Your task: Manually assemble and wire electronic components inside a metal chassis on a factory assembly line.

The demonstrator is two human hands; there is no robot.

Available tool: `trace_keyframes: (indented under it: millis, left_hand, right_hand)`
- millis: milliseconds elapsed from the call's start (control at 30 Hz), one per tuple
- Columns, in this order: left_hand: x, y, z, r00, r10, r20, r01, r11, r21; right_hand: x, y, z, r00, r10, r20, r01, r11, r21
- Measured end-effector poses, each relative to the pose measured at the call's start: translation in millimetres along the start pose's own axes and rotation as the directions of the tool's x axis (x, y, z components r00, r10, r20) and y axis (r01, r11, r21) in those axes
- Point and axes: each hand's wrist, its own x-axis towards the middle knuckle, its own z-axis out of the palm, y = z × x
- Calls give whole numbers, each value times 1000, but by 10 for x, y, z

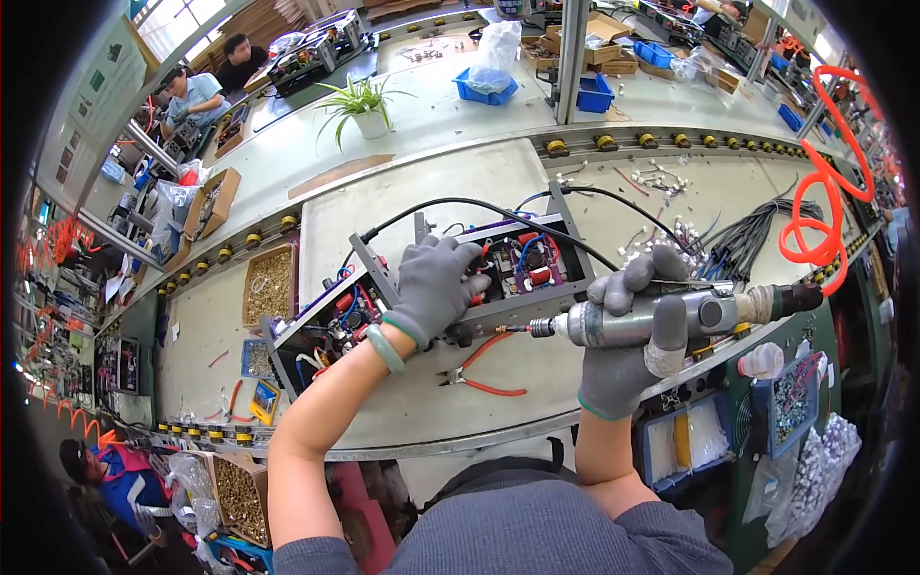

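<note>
My left hand (429,292), in a grey glove, reaches over the dark metal chassis (527,309). Its fingers bend down among the parts inside; whatever they pinch there is hidden. Red components, blue wires and circuit boards fill the chassis, and a black cable (460,201) arches over it. Gloved too, my right hand (618,381) is wrapped round a silver air screwdriver (623,324), held level with its bit pointing left at the chassis's near side. Below the chassis, on the bench, lie cutting pliers (494,387) with orange handles.
Screws fill a box (270,287) at left. Black cables (757,240) and loose connectors lie at right, near a coiled orange air hose (815,216). A roller rail (661,141) runs behind, with a potted plant (370,120) beyond. Other people (196,101) work at far left.
</note>
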Motion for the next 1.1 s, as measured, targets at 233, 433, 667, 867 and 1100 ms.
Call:
trace_keyframes:
  millis: [233,433,667,867,1100]
  left_hand:
    - [201,173,-2,987,-65,147,43,989,142]
    - [50,126,-151,994,63,87,-79,976,204]
    - [384,227,-126,890,-67,452,-129,912,389]
    - [245,97,-52,960,-2,279,-49,983,175]
    - [213,117,-14,967,-21,255,-23,985,170]
  right_hand:
    - [-65,60,45,999,40,-12,-40,999,17]
    - [-17,-18,-35,1000,3,4,-3,999,-38]
    - [174,54,-1,999,-15,-28,14,999,-39]
    - [603,587,-219,999,22,24,-23,999,37]
    - [822,1077,-287,993,116,18,-116,993,-18]
